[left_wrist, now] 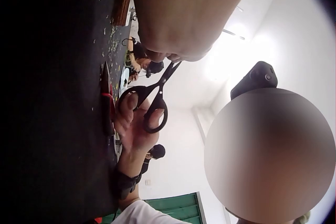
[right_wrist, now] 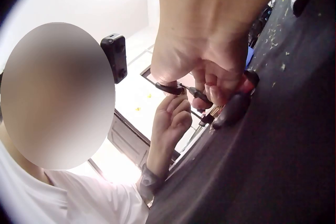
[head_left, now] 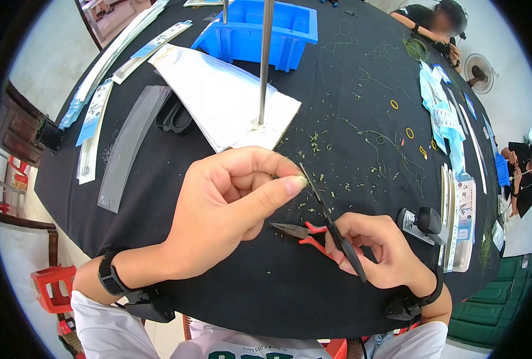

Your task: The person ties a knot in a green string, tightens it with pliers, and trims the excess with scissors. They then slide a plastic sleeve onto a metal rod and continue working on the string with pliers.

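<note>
My left hand (head_left: 224, 209) is raised over the table, thumb and forefinger pinching a tiny greenish piece (head_left: 288, 159), too small to name. My right hand (head_left: 385, 251) holds black-handled scissors (head_left: 350, 257), thumb and fingers through loops that stand apart; the tip is just beside my left fingertips, though I cannot tell whether it touches.

On my white shirt (head_left: 266, 347), small letters seem to include "DESSU", above larger green lettering cut off by the edge. The blue-and-white packets (head_left: 466, 221) at the right carry printed characters too small to read.

The surface is a table under black cloth (head_left: 218, 305), sprinkled with green clippings (head_left: 314, 143). Needle-nose pliers (head_left: 291, 230) with red handles lie near my right hand. Yellow rubber bands (head_left: 410, 133) lie farther off. A metal rod (head_left: 265, 78) rises in front of white sheets (head_left: 230, 96), and a blue plastic crate (head_left: 242, 42) sits behind.

Around the room are pale walls, a red plastic stool (head_left: 53, 284), a green door (head_left: 490, 305), a fan (head_left: 478, 75) and another person (head_left: 436, 27) across the table.
</note>
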Demonstrator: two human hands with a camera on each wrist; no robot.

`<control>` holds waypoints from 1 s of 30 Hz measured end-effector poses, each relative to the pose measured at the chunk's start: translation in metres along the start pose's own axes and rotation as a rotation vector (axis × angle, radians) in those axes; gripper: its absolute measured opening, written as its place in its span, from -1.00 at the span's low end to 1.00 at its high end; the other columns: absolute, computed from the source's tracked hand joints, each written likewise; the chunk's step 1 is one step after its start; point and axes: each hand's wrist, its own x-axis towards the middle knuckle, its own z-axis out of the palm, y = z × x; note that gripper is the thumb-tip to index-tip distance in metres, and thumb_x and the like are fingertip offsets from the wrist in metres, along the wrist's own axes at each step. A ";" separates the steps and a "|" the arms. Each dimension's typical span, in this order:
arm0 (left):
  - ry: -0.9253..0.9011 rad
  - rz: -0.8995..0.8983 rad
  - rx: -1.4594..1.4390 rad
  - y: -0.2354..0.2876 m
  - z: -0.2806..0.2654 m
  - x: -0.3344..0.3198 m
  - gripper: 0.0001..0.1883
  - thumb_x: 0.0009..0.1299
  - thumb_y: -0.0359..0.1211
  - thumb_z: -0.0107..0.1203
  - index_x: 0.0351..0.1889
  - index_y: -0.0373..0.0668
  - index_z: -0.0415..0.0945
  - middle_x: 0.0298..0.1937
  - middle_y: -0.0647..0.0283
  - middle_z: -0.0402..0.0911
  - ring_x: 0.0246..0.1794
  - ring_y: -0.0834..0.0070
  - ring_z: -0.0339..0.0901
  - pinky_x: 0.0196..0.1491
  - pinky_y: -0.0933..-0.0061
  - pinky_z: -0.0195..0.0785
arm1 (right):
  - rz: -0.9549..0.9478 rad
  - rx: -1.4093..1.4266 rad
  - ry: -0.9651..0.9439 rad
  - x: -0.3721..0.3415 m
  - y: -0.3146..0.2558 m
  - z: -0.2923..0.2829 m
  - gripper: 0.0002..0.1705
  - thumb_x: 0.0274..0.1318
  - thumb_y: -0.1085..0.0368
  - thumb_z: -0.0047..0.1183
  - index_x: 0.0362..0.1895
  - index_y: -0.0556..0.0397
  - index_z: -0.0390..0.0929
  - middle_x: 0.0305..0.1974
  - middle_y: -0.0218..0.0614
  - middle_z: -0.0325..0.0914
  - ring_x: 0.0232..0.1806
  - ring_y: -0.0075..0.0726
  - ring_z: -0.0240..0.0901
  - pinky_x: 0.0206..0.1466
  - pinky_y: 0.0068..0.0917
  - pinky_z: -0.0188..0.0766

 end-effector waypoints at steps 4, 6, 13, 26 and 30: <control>0.000 0.007 0.011 -0.001 -0.001 0.000 -0.89 0.35 -0.44 0.05 -0.27 -0.32 0.43 -0.72 0.52 0.23 -0.80 0.86 -0.01 -0.76 0.72 -0.20 | 0.006 0.006 0.008 0.000 -0.001 0.000 -0.82 -0.07 0.40 0.09 -0.32 0.19 0.45 -0.64 -0.42 0.38 -0.71 -0.65 0.14 -0.60 -0.63 0.13; -0.005 0.021 0.022 -0.002 -0.001 0.000 -0.89 0.35 -0.44 0.06 -0.27 -0.32 0.43 -0.72 0.52 0.23 -0.79 0.86 -0.01 -0.76 0.72 -0.20 | -0.006 -0.018 0.000 0.000 0.000 -0.002 -0.82 -0.06 0.38 0.08 -0.32 0.18 0.46 -0.61 -0.40 0.44 -0.72 -0.64 0.14 -0.61 -0.63 0.12; -0.008 0.018 0.013 -0.001 -0.001 0.001 -0.88 0.35 -0.43 0.05 -0.27 -0.32 0.43 -0.72 0.52 0.22 -0.79 0.86 -0.01 -0.75 0.72 -0.20 | -0.040 -0.081 0.036 -0.002 0.001 -0.003 -0.82 -0.02 0.32 0.10 -0.33 0.16 0.48 -0.60 -0.42 0.47 -0.74 -0.62 0.16 -0.65 -0.64 0.07; -0.047 0.085 0.140 0.000 0.000 -0.002 -0.89 0.32 -0.46 0.09 -0.26 -0.31 0.46 -0.63 0.46 0.37 -0.76 0.86 0.11 -0.72 0.75 -0.13 | -0.035 -0.742 0.572 0.010 0.007 -0.012 -0.76 -0.08 0.44 0.17 -0.25 0.19 0.51 -0.52 -0.26 0.46 -0.63 -0.47 0.31 -0.56 -0.54 0.24; -0.121 0.151 0.224 -0.005 -0.003 -0.001 -0.91 0.29 -0.49 0.11 -0.27 -0.29 0.48 -0.54 0.43 0.44 -0.68 0.85 0.19 -0.64 0.76 -0.05 | -0.211 -0.893 0.675 0.013 0.014 -0.011 -0.74 -0.07 0.42 0.17 -0.21 0.20 0.52 -0.38 -0.20 0.53 -0.56 -0.26 0.39 -0.47 -0.41 0.35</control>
